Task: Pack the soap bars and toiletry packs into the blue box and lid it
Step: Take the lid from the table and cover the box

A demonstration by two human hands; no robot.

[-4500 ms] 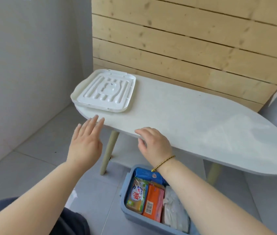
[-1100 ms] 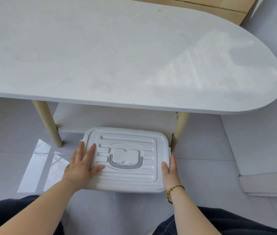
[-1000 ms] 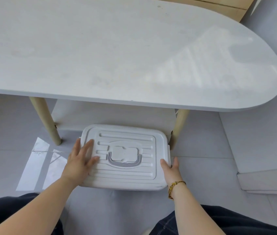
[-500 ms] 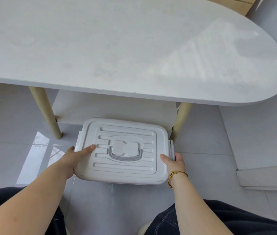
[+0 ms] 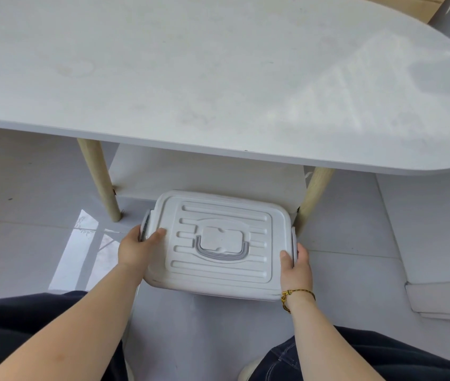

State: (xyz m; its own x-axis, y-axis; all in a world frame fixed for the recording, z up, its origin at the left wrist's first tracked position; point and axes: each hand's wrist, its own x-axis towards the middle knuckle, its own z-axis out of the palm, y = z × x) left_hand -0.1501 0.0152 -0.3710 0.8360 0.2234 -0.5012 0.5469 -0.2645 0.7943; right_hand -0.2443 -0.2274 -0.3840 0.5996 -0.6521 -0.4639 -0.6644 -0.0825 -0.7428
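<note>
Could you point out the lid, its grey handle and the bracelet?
white lid (image 5: pixel 218 279): head view, ribbed top near its front edge.
grey handle (image 5: pixel 221 257): head view, bottom of its curved bar.
gold bracelet (image 5: pixel 299 291): head view, chain across the wrist.

White oval table (image 5: pixel 218 78) fills upper view; top pale, faintly stained, glare toward right end. Two light wooden legs under its edge, left leg (image 5: pixel 100 182) and right leg (image 5: pixel 314 193), both slanted. White lower shelf (image 5: pixel 204 174) between legs. Grey tiled floor (image 5: pixel 26 188); bright sunlit patch (image 5: pixel 81 257) at left. Wood panelling (image 5: pixel 411 4) at top right corner. Low step (image 5: pixel 444 298) at right. Dark trousers (image 5: pixel 12 325) along bottom.
</note>
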